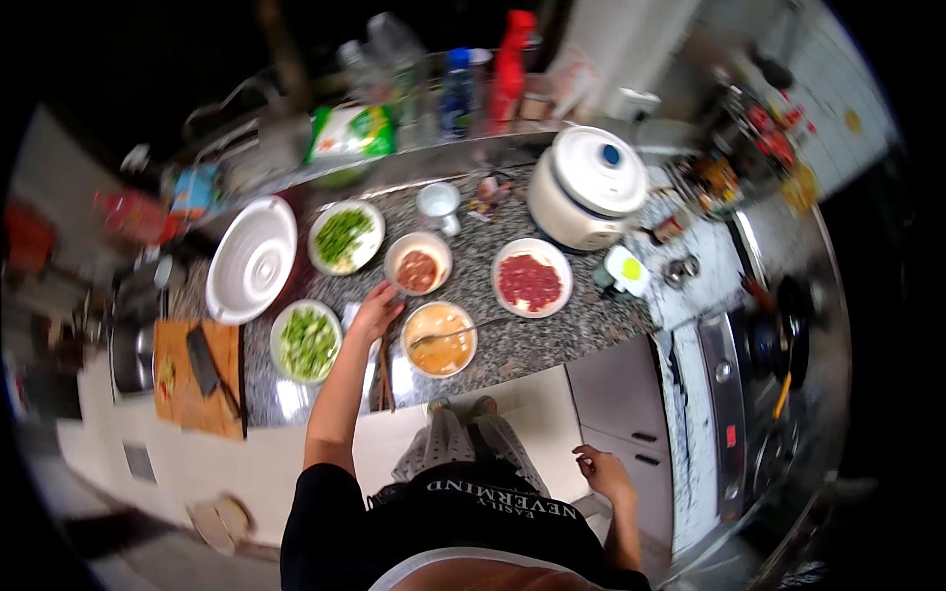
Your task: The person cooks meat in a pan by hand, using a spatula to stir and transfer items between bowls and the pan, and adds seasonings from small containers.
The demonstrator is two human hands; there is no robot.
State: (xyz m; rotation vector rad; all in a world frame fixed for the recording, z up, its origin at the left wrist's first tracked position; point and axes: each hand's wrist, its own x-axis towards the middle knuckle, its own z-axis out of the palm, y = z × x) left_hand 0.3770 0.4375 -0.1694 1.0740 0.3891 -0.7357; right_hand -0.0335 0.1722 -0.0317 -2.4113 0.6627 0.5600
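My left hand [374, 311] reaches over the counter to the lower left rim of a small bowl of minced-looking meat [418, 270]. Its fingers are apart; whether they touch the rim I cannot tell. Just below stands a bowl of beaten egg [430, 357], a spoon [473, 329] resting in it. Brown chopsticks [384, 376] lie beside that bowl, under my left wrist. My right hand [605, 473] hangs low in front of the cabinet, loosely bent, fingers apart, with nothing in it. Further right on the counter is a bowl of sliced red meat [529, 280].
Bowls of chopped greens [343, 234] and cut green vegetable [307, 343] stand left, near a white basin [254, 260]. A cleaver [203, 362] lies on a cutting board [236, 394]. A rice cooker [581, 192], a mug [439, 205] and bottles stand behind; a stove [727, 424] is right.
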